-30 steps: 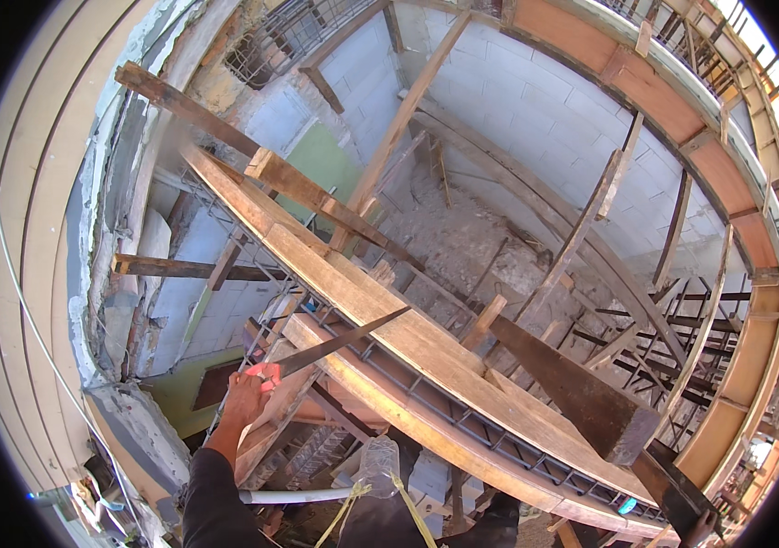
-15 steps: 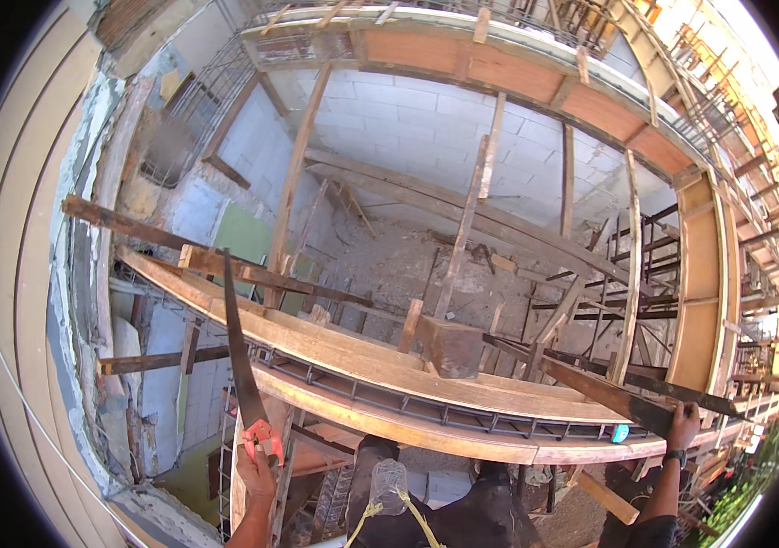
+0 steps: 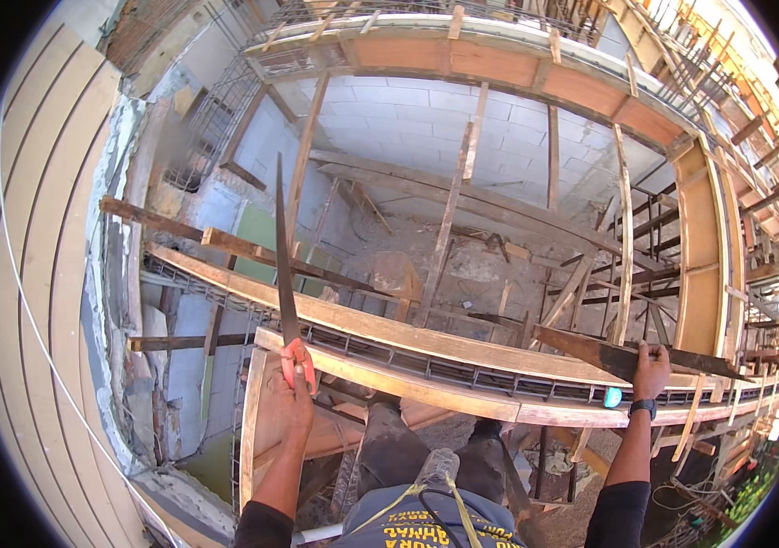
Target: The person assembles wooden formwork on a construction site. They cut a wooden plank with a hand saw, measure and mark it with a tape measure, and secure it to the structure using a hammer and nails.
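Observation:
My left hand point(image 3: 296, 388) is closed round the red handle of a handsaw point(image 3: 285, 265), whose long dark blade points up and away over the beam formwork point(image 3: 408, 324). My right hand point(image 3: 651, 370) grips the end of a dark wooden board point(image 3: 590, 352) lying over the formwork's right part. A small turquoise object point(image 3: 613, 397), perhaps a tape measure, sits at the near edge, just left of my right wrist. Beyond the formwork, a blurred brown block point(image 3: 396, 274) shows above the floor below; I cannot tell what it rests on, if anything.
Steel reinforcement point(image 3: 462, 373) runs between the formwork boards. Upright timber props point(image 3: 449, 219) stand in the deep room beyond, before a pale block wall point(image 3: 389, 114). Ribbed beige cladding point(image 3: 42, 274) flanks the left. Further formwork point(image 3: 700, 237) rises at the right.
The saw has moved right and now stands more upright. The brown block has shifted away from the formwork and looks smaller. My right hand stays on the board as the view shifts.

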A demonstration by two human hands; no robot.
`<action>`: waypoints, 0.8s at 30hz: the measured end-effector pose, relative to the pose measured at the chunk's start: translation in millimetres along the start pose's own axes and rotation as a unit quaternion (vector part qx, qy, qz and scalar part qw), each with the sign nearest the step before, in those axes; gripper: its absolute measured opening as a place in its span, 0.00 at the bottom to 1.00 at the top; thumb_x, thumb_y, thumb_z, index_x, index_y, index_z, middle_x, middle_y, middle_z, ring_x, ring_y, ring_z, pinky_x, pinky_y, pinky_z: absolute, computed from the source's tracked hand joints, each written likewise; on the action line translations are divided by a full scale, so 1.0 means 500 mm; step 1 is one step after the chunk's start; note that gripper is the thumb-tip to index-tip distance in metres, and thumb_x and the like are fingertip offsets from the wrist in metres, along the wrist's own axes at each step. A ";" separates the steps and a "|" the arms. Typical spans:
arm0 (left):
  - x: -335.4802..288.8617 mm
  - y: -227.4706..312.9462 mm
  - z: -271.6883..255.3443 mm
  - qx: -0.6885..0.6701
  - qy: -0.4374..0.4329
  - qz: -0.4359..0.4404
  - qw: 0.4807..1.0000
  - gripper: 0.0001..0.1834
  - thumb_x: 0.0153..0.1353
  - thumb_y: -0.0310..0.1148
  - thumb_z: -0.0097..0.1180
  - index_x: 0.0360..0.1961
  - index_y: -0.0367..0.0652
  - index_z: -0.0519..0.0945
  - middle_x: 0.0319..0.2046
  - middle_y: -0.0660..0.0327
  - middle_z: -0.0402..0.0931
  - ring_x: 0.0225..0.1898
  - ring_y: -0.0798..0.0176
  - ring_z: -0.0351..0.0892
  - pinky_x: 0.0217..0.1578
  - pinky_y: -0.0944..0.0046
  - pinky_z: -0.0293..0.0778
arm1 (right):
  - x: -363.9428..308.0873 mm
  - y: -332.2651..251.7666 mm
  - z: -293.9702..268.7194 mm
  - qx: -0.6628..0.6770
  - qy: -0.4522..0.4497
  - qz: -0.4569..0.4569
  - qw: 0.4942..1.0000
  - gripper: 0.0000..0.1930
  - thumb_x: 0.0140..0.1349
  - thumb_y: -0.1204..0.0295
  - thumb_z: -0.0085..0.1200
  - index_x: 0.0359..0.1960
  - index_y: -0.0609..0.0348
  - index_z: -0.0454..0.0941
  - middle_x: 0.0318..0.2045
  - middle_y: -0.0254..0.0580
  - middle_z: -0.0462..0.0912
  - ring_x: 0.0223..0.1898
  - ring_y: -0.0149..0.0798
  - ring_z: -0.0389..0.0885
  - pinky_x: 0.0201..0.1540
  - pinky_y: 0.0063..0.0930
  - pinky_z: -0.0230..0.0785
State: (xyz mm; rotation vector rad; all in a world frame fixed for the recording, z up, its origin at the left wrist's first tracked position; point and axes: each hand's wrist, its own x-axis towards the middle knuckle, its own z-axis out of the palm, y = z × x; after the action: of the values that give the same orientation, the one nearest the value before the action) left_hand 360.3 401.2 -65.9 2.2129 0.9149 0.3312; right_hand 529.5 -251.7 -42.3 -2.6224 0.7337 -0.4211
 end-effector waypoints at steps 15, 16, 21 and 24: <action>-0.077 0.269 0.022 -0.292 -0.109 0.126 0.942 0.18 0.75 0.47 0.48 0.43 0.40 0.71 0.26 0.66 0.65 0.30 0.73 0.65 0.37 0.68 0.66 | 0.031 0.027 -0.007 0.001 0.060 -0.025 0.998 0.16 0.55 0.56 0.68 0.32 0.56 0.82 0.33 0.49 0.83 0.39 0.55 0.82 0.43 0.46 0.74; -0.092 0.321 0.053 -0.291 -0.162 0.151 0.931 0.19 0.74 0.47 0.48 0.45 0.39 0.71 0.27 0.65 0.66 0.31 0.72 0.66 0.38 0.67 0.66 | 0.019 0.053 -0.017 -0.010 0.085 -0.015 0.996 0.16 0.54 0.56 0.69 0.31 0.54 0.81 0.32 0.47 0.83 0.38 0.54 0.82 0.43 0.46 0.74; -0.191 0.563 0.173 -0.301 -0.310 0.278 0.858 0.24 0.74 0.50 0.46 0.52 0.38 0.71 0.29 0.66 0.65 0.32 0.72 0.65 0.38 0.67 0.66 | 0.010 0.007 -0.009 0.139 0.106 -0.064 0.983 0.16 0.56 0.56 0.68 0.36 0.53 0.81 0.39 0.43 0.83 0.45 0.50 0.80 0.48 0.42 0.73; -0.312 0.699 0.283 -0.362 -0.436 0.283 0.774 0.26 0.73 0.52 0.51 0.52 0.37 0.71 0.32 0.65 0.66 0.32 0.72 0.65 0.38 0.65 0.68 | -0.015 0.022 -0.058 0.295 0.175 -0.077 0.936 0.25 0.60 0.53 0.64 0.49 0.58 0.76 0.50 0.50 0.78 0.54 0.55 0.75 0.59 0.44 0.66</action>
State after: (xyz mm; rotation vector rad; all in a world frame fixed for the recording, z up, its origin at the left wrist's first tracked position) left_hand 495.1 45.3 81.3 1.5359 -0.3761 -0.1030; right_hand 507.8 -264.4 -23.0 -2.0562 0.4105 -1.0031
